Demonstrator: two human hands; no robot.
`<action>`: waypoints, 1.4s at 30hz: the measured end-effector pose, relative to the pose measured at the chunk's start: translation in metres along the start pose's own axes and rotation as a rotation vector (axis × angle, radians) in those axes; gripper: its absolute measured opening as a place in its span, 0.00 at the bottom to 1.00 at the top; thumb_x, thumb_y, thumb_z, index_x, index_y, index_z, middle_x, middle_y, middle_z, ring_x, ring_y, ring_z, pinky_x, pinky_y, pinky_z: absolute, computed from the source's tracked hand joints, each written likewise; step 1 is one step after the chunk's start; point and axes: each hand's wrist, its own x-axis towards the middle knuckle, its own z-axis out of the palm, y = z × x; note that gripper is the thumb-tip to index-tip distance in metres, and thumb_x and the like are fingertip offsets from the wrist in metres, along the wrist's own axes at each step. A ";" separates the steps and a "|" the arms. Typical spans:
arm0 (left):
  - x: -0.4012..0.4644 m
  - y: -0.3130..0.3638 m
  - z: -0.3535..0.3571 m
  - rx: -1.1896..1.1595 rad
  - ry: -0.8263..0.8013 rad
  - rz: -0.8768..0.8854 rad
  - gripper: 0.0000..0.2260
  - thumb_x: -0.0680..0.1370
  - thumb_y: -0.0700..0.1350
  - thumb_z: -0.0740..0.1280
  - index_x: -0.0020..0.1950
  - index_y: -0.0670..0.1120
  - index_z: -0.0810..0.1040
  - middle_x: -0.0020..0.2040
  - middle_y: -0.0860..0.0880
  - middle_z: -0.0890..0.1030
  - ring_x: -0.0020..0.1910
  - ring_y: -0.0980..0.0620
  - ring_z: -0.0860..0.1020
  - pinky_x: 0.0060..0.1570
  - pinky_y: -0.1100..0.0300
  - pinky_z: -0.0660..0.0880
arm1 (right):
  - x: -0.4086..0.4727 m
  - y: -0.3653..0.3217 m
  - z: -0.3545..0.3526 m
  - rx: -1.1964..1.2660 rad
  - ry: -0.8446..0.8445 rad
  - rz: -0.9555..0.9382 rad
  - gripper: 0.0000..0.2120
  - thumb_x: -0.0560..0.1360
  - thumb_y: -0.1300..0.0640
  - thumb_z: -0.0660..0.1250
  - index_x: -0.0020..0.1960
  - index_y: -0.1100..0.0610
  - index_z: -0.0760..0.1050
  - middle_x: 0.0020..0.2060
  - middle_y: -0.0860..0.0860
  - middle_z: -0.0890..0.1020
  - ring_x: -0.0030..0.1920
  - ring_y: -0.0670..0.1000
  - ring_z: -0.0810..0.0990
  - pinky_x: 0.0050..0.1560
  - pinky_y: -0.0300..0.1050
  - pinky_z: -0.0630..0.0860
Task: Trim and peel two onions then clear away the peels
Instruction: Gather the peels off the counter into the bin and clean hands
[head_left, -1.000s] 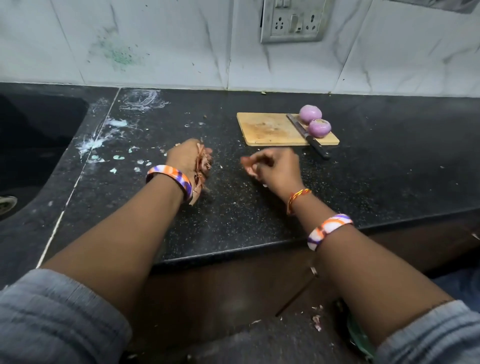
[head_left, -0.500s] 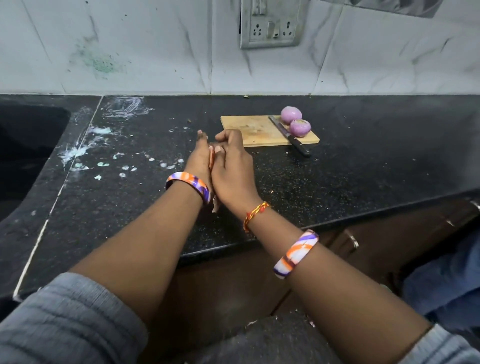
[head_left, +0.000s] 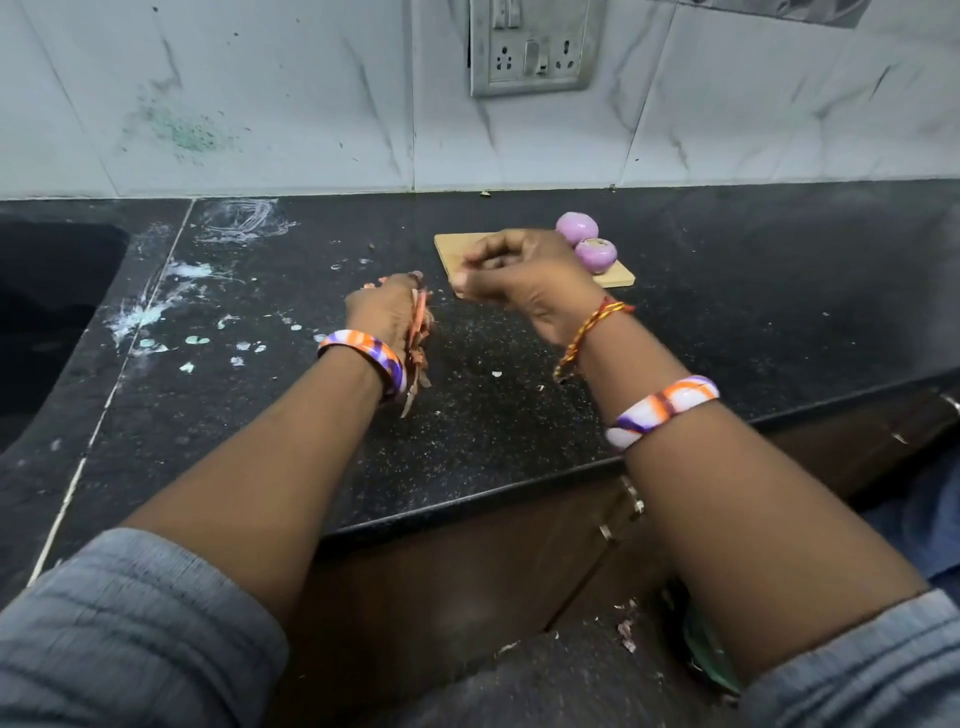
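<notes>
Two peeled onions (head_left: 586, 242) on board (head_left: 452, 250), speckled black counter (head_left: 727, 322), marble-tiled wall (head_left: 260, 93)

No readable text, label, brand, number or sign appears on anything here.

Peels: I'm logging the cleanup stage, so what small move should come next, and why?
Probably pinch up the few pale scraps lying on the counter and add them to the bunch. The left hand already grips a wad of peels; the right hand hovers loosely curled, apparently empty. Both onions sit peeled on the cutting board.
</notes>
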 end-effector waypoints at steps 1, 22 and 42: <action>0.003 0.001 -0.004 -0.005 0.008 -0.009 0.13 0.75 0.44 0.64 0.31 0.45 0.68 0.14 0.52 0.68 0.13 0.55 0.64 0.20 0.66 0.60 | 0.000 -0.001 -0.010 -0.025 0.009 0.016 0.07 0.69 0.76 0.67 0.44 0.67 0.75 0.39 0.55 0.77 0.40 0.50 0.77 0.39 0.38 0.80; -0.007 0.008 -0.010 0.413 -0.361 -0.202 0.16 0.80 0.48 0.58 0.32 0.47 0.69 0.24 0.50 0.70 0.16 0.57 0.67 0.14 0.73 0.60 | -0.017 0.059 -0.003 -1.347 -0.114 -0.135 0.14 0.73 0.65 0.66 0.58 0.62 0.70 0.55 0.62 0.76 0.57 0.63 0.75 0.51 0.52 0.73; 0.046 0.008 0.009 0.168 -0.206 -0.087 0.19 0.77 0.44 0.63 0.24 0.45 0.71 0.16 0.53 0.68 0.16 0.55 0.65 0.23 0.66 0.61 | 0.064 0.054 -0.066 -0.896 0.195 0.069 0.13 0.75 0.71 0.57 0.56 0.68 0.74 0.58 0.61 0.77 0.57 0.59 0.76 0.58 0.45 0.70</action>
